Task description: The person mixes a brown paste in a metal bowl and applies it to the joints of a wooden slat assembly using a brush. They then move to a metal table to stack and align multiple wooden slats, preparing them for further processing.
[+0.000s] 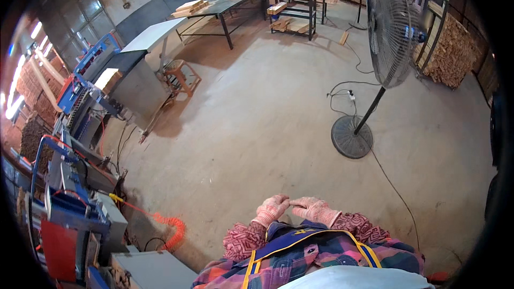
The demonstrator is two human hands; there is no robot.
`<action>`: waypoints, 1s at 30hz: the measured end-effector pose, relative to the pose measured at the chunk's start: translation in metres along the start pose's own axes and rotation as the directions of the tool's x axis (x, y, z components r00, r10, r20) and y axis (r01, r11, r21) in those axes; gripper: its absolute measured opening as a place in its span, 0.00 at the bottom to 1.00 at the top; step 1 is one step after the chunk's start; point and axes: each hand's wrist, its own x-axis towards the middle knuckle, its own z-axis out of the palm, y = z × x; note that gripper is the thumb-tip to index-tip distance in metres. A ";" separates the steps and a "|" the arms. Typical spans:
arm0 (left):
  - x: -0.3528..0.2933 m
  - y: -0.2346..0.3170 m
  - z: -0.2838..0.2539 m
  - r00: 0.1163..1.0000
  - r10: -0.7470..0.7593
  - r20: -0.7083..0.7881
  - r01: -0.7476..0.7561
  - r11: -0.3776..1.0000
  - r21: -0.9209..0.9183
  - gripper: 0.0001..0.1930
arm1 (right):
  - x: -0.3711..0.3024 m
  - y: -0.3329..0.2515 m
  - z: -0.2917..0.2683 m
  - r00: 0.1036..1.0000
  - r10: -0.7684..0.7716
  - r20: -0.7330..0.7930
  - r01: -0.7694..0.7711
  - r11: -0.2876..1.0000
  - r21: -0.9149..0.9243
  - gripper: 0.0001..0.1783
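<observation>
The gloved left hand point(271, 210) and right hand point(316, 211) are close, by the blue apron point(289, 238); I can't tell if either grip is pinching.

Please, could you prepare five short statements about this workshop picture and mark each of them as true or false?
1. The left hand and the right hand both wear gloves. True.
2. The hands are held wide apart. False: they are close together in front of the body.
3. The standing fan is at the left of the picture. False: it is at the right.
4. A coiled orange hose is to the left of the hands. True.
5. The brown stool lies on its side. False: it stands upright on the floor.
</observation>
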 end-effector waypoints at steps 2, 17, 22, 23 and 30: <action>0.044 0.032 -0.040 0.999 -0.027 0.017 0.025 0.997 0.073 0.26 | 0.034 -0.007 -0.050 0.999 -0.003 -0.041 0.006 0.998 0.061 0.28; 0.244 0.035 -0.217 0.961 -0.242 -0.135 0.236 0.970 -0.062 0.24 | 0.357 0.051 -0.236 0.994 -0.070 0.079 0.074 0.996 -0.044 0.25; 0.309 -0.056 -0.232 0.862 -0.298 -0.411 0.280 0.954 -0.105 0.23 | 0.470 0.035 -0.296 0.964 -0.166 0.207 0.206 0.960 -0.191 0.25; 0.304 -0.047 -0.254 0.868 -0.265 -0.420 0.300 0.954 0.018 0.21 | 0.485 0.040 -0.306 0.967 -0.168 0.190 0.199 0.968 -0.156 0.25; 0.356 -0.182 -0.224 0.850 -0.455 -0.266 0.496 0.861 0.110 0.19 | 0.616 0.025 -0.359 0.973 -0.119 0.199 0.160 0.966 -0.202 0.27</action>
